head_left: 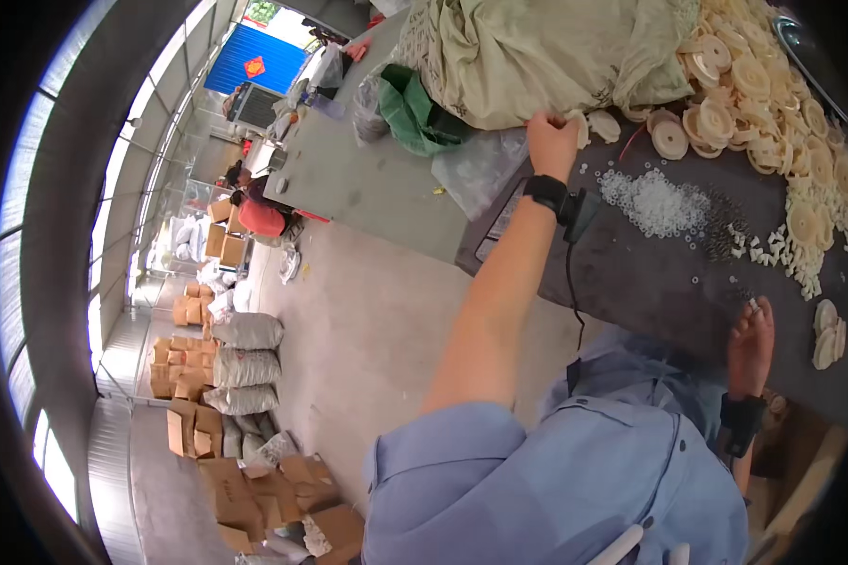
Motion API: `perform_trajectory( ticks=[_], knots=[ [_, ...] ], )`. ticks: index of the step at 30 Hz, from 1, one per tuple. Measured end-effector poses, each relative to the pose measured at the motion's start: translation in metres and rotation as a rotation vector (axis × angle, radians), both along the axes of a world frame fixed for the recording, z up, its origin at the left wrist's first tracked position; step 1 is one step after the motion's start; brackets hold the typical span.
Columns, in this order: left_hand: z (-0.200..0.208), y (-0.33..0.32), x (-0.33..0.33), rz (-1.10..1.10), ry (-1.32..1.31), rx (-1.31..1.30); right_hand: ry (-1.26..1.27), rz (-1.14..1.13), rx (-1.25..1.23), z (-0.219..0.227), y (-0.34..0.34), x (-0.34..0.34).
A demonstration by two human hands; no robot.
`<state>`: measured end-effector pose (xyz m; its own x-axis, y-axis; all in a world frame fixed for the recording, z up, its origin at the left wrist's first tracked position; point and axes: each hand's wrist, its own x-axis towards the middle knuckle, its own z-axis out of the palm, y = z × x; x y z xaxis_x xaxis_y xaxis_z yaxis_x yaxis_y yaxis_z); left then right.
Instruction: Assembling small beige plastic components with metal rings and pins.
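Note:
My left hand (pixel 553 148) reaches far across the dark table, its fingers bent in against a cream plastic part (pixel 582 130) at the edge of a large beige cloth sack (pixel 509 66). Another cream part (pixel 604 125) lies just right of it. Close to my body, my right hand (pixel 752 348) is closed, with a small pale piece (pixel 753 305) at its fingertips; its exact kind is too small to tell. Between the hands spreads a pile of small white plastic rings (pixel 658 202), beside small dark metal pieces (pixel 725 226) that look like springs.
Cream round plastic parts (pixel 749 80) are heaped at the far right, with small white pieces (pixel 771 248) before them. A short stack (pixel 828 336) stands by the right edge. Green sacking (pixel 415 113) and clear plastic (pixel 481 169) lie left. A person (pixel 259 217) is in the background.

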<state>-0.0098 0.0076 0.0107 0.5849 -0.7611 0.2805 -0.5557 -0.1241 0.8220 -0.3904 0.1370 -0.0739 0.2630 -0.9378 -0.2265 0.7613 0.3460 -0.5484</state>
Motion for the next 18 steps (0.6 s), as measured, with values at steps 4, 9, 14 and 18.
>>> perform_trajectory(
  ticks=[4, 9, 14, 18],
  knots=[
    [0.022, 0.034, -0.043, -0.124, -0.018, -0.403, 0.125, -0.009, -0.015, 0.003, 0.002, 0.000],
    [0.036, 0.096, -0.135, -0.485, 0.132, -0.265, 0.258, 0.002, -0.127, 0.044, 0.005, 0.022],
    [0.029, 0.141, -0.186, -0.817, 0.504, 0.015, 0.478, -0.095, -0.165, 0.063, 0.015, 0.037],
    [0.016, 0.145, -0.177, -0.669, 0.797, 0.034, 0.546, -0.035, -0.192, 0.073, 0.015, 0.043]
  ],
)
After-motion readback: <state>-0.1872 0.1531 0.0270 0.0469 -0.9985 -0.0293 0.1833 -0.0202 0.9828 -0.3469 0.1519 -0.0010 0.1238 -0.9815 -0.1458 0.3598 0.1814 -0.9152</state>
